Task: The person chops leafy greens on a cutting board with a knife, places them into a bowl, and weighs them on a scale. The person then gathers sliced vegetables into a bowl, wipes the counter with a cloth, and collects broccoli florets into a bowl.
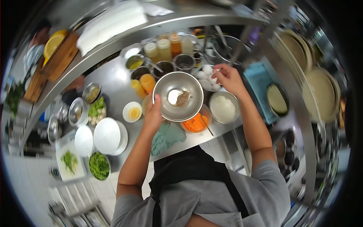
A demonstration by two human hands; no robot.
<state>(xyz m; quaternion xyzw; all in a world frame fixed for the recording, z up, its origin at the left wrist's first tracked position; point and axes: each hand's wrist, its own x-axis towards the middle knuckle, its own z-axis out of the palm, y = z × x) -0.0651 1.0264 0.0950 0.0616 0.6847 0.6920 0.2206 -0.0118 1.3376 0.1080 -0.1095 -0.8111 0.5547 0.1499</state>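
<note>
My left hand [152,114] grips the rim of a steel mixing bowl [162,106] and holds it over the counter. Inside the bowl lies a small heap of brownish powder [183,99]. To the right, my right hand [230,78] reaches over a container of white eggs [207,69]. Its fingers are curled around an egg at that container's right side, partly hidden by the fingers. Below the eggs stands a container of white powder [224,108]. Orange shredded food [196,123] fills a bowl beside it, with a utensil handle sticking out.
Squeeze bottles [164,49] and sauce containers [184,62] stand behind the mixing bowl. Stacked white bowls [107,135], chopped greens [100,166] and a small white bowl [132,112] are at left. A green cloth [168,137] lies at the front edge. An overhead metal shelf [159,29] crosses the back.
</note>
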